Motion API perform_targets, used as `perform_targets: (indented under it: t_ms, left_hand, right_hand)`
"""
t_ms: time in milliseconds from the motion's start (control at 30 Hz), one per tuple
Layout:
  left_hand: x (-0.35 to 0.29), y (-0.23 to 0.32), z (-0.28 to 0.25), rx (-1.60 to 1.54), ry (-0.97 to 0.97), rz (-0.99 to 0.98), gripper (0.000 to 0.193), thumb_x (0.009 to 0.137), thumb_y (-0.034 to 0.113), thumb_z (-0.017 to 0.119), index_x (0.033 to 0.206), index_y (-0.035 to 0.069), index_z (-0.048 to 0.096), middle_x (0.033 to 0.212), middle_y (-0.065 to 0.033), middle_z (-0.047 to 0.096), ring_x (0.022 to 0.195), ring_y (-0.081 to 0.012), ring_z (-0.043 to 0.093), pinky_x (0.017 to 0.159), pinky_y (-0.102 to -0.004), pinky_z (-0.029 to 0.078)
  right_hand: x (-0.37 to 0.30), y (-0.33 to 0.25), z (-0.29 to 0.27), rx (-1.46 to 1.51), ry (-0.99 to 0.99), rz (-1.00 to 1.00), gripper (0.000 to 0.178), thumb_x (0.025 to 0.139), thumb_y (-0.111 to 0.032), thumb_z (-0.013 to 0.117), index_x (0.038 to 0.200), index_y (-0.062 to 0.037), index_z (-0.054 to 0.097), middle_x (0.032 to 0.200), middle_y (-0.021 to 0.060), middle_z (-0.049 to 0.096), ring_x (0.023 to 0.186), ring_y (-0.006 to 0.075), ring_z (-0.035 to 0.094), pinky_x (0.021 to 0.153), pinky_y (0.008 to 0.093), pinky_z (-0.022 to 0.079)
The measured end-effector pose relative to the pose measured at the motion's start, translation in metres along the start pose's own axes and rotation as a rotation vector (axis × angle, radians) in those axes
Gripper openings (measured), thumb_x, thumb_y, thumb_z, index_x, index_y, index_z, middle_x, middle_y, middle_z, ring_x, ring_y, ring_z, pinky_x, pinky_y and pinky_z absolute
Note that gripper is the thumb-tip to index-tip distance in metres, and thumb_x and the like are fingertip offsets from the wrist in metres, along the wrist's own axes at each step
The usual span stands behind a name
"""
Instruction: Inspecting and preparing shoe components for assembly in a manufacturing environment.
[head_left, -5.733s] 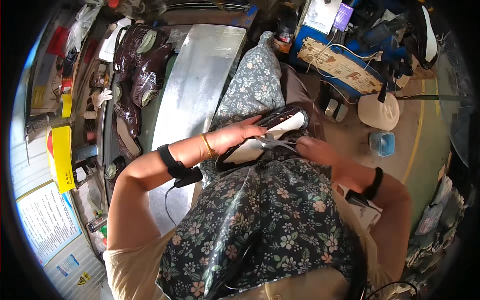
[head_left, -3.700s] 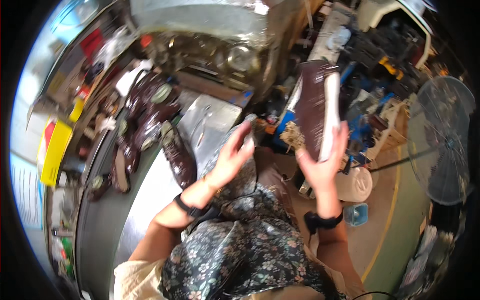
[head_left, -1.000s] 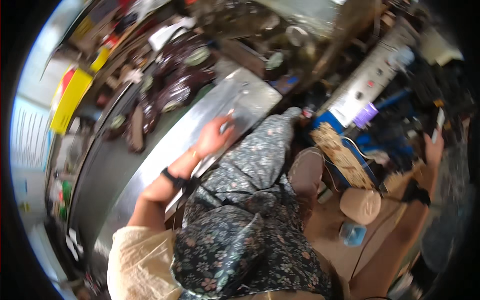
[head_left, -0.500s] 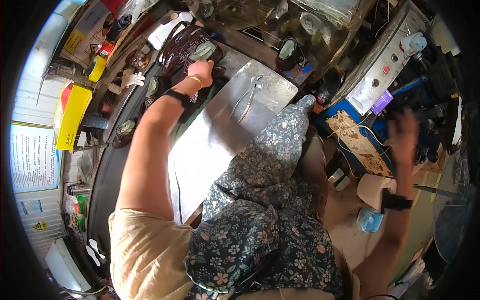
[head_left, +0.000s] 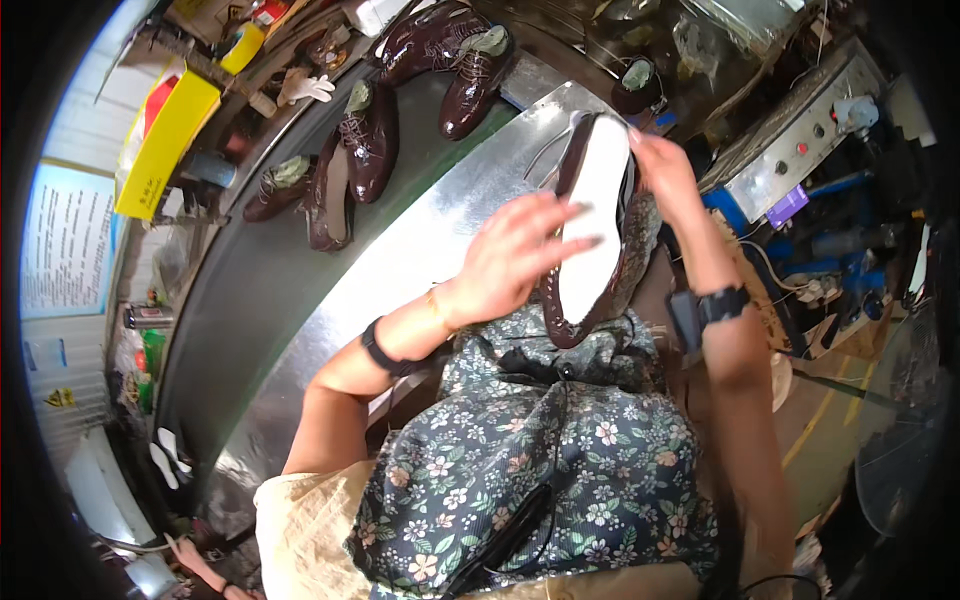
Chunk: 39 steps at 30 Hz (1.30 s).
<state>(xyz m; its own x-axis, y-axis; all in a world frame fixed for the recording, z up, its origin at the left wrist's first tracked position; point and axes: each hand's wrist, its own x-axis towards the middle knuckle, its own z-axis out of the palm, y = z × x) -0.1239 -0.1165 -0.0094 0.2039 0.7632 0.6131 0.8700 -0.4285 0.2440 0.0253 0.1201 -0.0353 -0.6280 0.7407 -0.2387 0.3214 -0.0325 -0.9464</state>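
A dark red shoe (head_left: pixel 567 318) is held up over my lap, its long white underside facing me. My right hand (head_left: pixel 668 178) grips its far end from the right, with part of the fingers hidden behind it. Slightly blurred, my left hand (head_left: pixel 508 250) has its fingers apart over the middle of the white surface; whether the fingertips press on it I cannot tell. More glossy dark red lace-up shoes, such as one shoe (head_left: pixel 370 145), stand beyond my left hand, several with pale green stuffing in their openings.
A dark belt (head_left: pixel 235 320) curves along the left, beside a shiny metal tabletop (head_left: pixel 350 300). A control panel (head_left: pixel 800 150) with buttons stands at the right. Shelves hold a yellow box (head_left: pixel 165 145) and tape (head_left: pixel 241 48). Another person's hand (head_left: pixel 190 553) shows at the lower left.
My left hand has come back from the shoes on the belt to the front of my body. My right hand has swung in from the far right, and a shoe is now in it.
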Motion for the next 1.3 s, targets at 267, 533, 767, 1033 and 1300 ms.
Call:
perform_targets:
  t_ms: [267,533,767,1033,1300]
  left_hand:
    - [0.016,-0.023,0.1,-0.858,0.271,-0.878,0.072,0.081,0.004,0.074,0.142,0.002,0.034,0.128,-0.0144,0.052,0.116,-0.022,0.053,0.099,-0.0332,0.044]
    - [0.031,0.018,0.103,-0.823,0.206,-0.618,0.086,0.075,0.013,0.079,0.145,0.009,0.028,0.133,-0.0226,0.05,0.122,-0.0315,0.053,0.099,-0.0391,0.046]
    - [0.058,-0.016,0.125,-0.931,-0.264,-0.644,0.065,0.081,0.019,0.077,0.133,0.0,0.044,0.12,-0.0146,0.056,0.11,-0.0217,0.053,0.096,-0.0324,0.043]
    - [0.062,0.012,0.146,-0.643,0.061,-0.497,0.053,0.077,0.014,0.074,0.124,0.001,0.052,0.115,-0.0189,0.056,0.106,-0.0323,0.056,0.092,-0.0384,0.045]
    - [0.071,0.002,0.131,-0.827,-0.112,-0.708,0.059,0.074,0.024,0.077,0.124,0.004,0.053,0.143,-0.0205,0.044,0.138,-0.0407,0.034,0.111,-0.0425,0.033]
  right_hand:
    - [-0.051,0.037,0.04,-0.119,0.237,-0.239,0.058,0.086,-0.039,0.072,0.127,-0.0012,0.053,0.115,0.0166,0.06,0.099,0.0264,0.06,0.086,0.0362,0.048]
    - [-0.085,0.025,-0.005,-0.125,-0.005,-0.348,0.037,0.091,-0.023,0.067,0.12,-0.0008,0.062,0.113,0.0165,0.068,0.104,0.0219,0.065,0.089,0.0323,0.049]
    - [-0.082,0.017,-0.017,-0.364,-0.088,-0.309,0.042,0.094,-0.013,0.058,0.133,-0.001,0.05,0.11,0.0235,0.066,0.1,0.0312,0.067,0.085,0.0354,0.051]
    - [-0.096,0.042,-0.024,-0.475,0.161,-0.506,0.038,0.088,-0.001,0.056,0.127,-0.0036,0.057,0.108,0.022,0.066,0.098,0.0357,0.067,0.083,0.0393,0.053]
    - [-0.138,0.067,0.028,0.052,0.194,-0.3,0.053,0.091,-0.001,0.05,0.142,0.0042,0.037,0.142,0.0146,0.047,0.133,0.0215,0.043,0.109,0.0368,0.034]
